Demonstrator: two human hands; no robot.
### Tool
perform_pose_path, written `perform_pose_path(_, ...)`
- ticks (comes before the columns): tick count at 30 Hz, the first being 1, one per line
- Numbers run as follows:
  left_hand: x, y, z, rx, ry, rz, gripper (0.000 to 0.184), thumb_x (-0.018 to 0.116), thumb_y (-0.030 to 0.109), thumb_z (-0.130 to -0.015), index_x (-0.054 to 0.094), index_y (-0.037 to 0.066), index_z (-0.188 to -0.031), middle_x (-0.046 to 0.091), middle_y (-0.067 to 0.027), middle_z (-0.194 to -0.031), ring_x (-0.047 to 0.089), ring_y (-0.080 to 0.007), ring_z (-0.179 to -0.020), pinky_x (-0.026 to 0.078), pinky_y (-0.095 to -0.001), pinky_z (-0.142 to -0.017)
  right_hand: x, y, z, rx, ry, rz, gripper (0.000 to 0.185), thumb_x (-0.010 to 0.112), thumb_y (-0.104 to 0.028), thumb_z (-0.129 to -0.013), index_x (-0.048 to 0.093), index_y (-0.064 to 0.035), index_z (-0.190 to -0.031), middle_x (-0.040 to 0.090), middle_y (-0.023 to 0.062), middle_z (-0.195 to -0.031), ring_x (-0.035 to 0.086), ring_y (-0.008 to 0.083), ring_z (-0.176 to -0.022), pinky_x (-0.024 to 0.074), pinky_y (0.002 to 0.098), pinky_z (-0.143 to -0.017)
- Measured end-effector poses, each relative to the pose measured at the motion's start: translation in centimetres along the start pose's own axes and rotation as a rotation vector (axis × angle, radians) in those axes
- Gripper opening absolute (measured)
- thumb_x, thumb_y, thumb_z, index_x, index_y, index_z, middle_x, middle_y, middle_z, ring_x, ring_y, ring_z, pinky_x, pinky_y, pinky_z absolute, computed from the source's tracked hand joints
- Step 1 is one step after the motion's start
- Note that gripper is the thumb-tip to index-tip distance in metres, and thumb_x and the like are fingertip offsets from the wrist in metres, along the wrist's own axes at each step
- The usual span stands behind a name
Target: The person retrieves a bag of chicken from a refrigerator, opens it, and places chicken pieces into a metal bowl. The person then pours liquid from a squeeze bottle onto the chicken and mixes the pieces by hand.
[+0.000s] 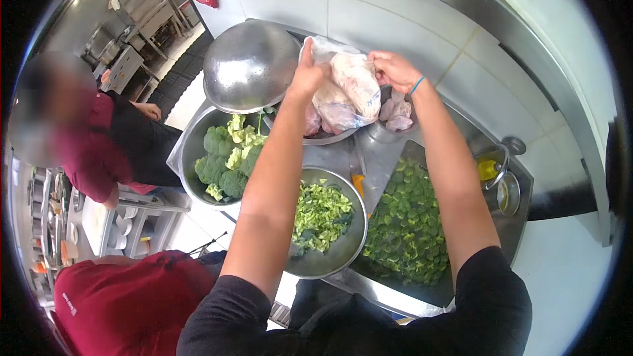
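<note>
Both my arms reach forward to a plastic bag of raw meat (356,89), which rests over a metal bowl at the back of the counter. My left hand (308,72) is closed on the bag's left side, thumb pointing up. On the other side my right hand (395,71), with a blue band at the wrist, pinches the bag's upper right edge. More raw meat pieces (397,111) lie just below my right hand. An upturned perforated metal colander (250,66) stands left of the bag.
Broccoli heads (224,158) fill a bowl at the left. Chopped greens (323,214) lie in a nearer bowl (356,240). Small florets (409,224) cover a tray at the right, beside small containers (509,194). Two people in dark red shirts (132,303) are at the left.
</note>
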State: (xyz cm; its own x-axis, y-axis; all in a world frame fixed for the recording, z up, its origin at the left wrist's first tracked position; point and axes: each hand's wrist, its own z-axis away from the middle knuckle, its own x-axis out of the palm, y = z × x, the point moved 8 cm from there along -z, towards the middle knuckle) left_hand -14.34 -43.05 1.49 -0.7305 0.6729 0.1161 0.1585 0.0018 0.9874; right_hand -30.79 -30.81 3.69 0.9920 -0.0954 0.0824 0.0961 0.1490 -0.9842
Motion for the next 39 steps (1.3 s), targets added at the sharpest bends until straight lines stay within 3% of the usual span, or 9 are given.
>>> perform_pose_path(2, -0.8, -0.6, -0.2, -0.144, 0.010, 0.110, 0.090, 0.060, 0.003, -0.086, 0.013, 0.013, -0.162, 0.056, -0.0181, -0.133, 0.055, -0.0278, -0.116, 0.043, -0.0374, -0.103, 0.0, 0.2, 0.6, -0.032, 0.001, -0.029, 0.013, 0.047, -0.003, -0.094, 0.058, -0.0087, -0.097, 0.051, -0.0036, -0.085, 0.048, 0.0081, -0.070, 0.0535, 0.0281, -0.074)
perform_pose_path(6, -1.8, -0.7, -1.1, -0.072, 0.038, -0.363, 0.079, 0.062, 0.013, -0.092, 0.024, 0.011, -0.161, 0.061, -0.0177, -0.128, 0.060, -0.0210, -0.111, 0.046, -0.0322, -0.098, -1.4, -0.1, 0.4, -0.185, 0.137, -0.294, 0.018, 0.049, -0.001, -0.094, 0.061, -0.0053, -0.106, 0.065, 0.0027, -0.098, 0.063, 0.0139, -0.088, 0.0553, 0.0327, -0.082)
perform_pose_path(7, -2.0, -0.2, -1.0, -0.050, 0.039, -0.473, 0.057, 0.063, 0.021, -0.095, 0.048, 0.008, -0.149, 0.068, -0.0178, -0.119, 0.065, -0.0211, -0.109, 0.051, -0.0334, -0.094, -1.7, -0.2, 0.1, -0.171, 0.173, -0.318, 0.021, 0.048, -0.002, -0.094, 0.062, -0.0049, -0.110, 0.067, 0.0057, -0.105, 0.066, 0.0167, -0.094, 0.0560, 0.0336, -0.083)
perform_pose_path(10, -2.0, 2.2, 0.5, -0.229, 0.149, -0.421, 0.041, 0.066, 0.025, -0.093, 0.066, 0.005, -0.130, 0.073, -0.0190, -0.107, 0.071, -0.0246, -0.105, 0.055, -0.0362, -0.091, -2.7, -0.1, -1.9, -0.180, 0.135, -0.266, 0.023, 0.048, -0.004, -0.095, 0.062, -0.0047, -0.113, 0.067, 0.0050, -0.101, 0.066, 0.0165, -0.089, 0.0568, 0.0338, -0.082)
perform_pose_path(13, -1.7, 5.5, 0.6, 0.052, 0.323, -0.762, 0.037, 0.071, 0.027, -0.084, 0.073, 0.005, -0.115, 0.075, -0.0152, -0.106, 0.072, -0.0322, -0.100, 0.055, -0.0431, -0.093, -4.0, 1.2, -3.5, -0.140, 0.229, -0.233, 0.021, 0.050, -0.005, -0.095, 0.062, -0.0071, -0.112, 0.066, 0.0033, -0.098, 0.064, 0.0143, -0.082, 0.0569, 0.0354, -0.076)
perform_pose_path(21, 4.5, 2.4, -2.4, 0.322, -0.070, -0.870, 0.073, 0.078, 0.037, -0.080, 0.054, 0.010, -0.143, 0.049, -0.0225, -0.147, 0.048, -0.0384, -0.135, 0.041, -0.0451, -0.111, -6.1, 6.8, -6.9, 0.020, 0.325, 0.008, 0.013, 0.050, -0.012, -0.097, 0.062, -0.0161, -0.102, 0.055, -0.0047, -0.084, 0.051, 0.0094, -0.073, 0.0501, 0.0323, -0.068)
perform_pose_path(28, 6.8, 2.9, -3.5, 0.037, -0.111, -1.256, 0.063, 0.077, 0.039, -0.079, 0.060, 0.024, -0.138, 0.051, -0.0100, -0.145, 0.048, -0.0323, -0.136, 0.042, -0.0452, -0.111, -4.1, 3.2, -7.6, -0.102, 0.269, 0.358, 0.012, 0.058, -0.015, -0.095, 0.065, -0.0079, -0.101, 0.058, -0.0028, -0.081, 0.050, 0.0076, -0.073, 0.0460, 0.0282, -0.066)
perform_pose_path(32, 7.3, 2.5, -5.6, 0.101, -0.072, -1.412, 0.045, 0.071, 0.035, -0.082, 0.070, 0.023, -0.125, 0.055, -0.0088, -0.138, 0.051, -0.0315, -0.132, 0.044, -0.0462, -0.108, -3.0, 1.4, -6.5, -0.147, 0.347, 0.356, 0.017, 0.064, -0.011, -0.091, 0.064, -0.0042, -0.107, 0.064, 0.0015, -0.092, 0.058, 0.0113, -0.080, 0.0495, 0.0306, -0.068)
perform_pose_path(39, 5.6, 1.7, -8.6, 0.119, 0.058, -1.192, 0.038, 0.066, 0.036, -0.081, 0.077, 0.013, -0.109, 0.065, -0.0195, -0.125, 0.062, -0.0391, -0.117, 0.044, -0.0504, -0.105, -3.1, 2.1, -2.3, -0.439, 0.933, 0.511, 0.042, 0.072, -0.012, -0.084, 0.054, -0.0017, -0.120, 0.067, 0.0158, -0.112, 0.069, 0.0248, -0.085, 0.0556, 0.0376, -0.082)
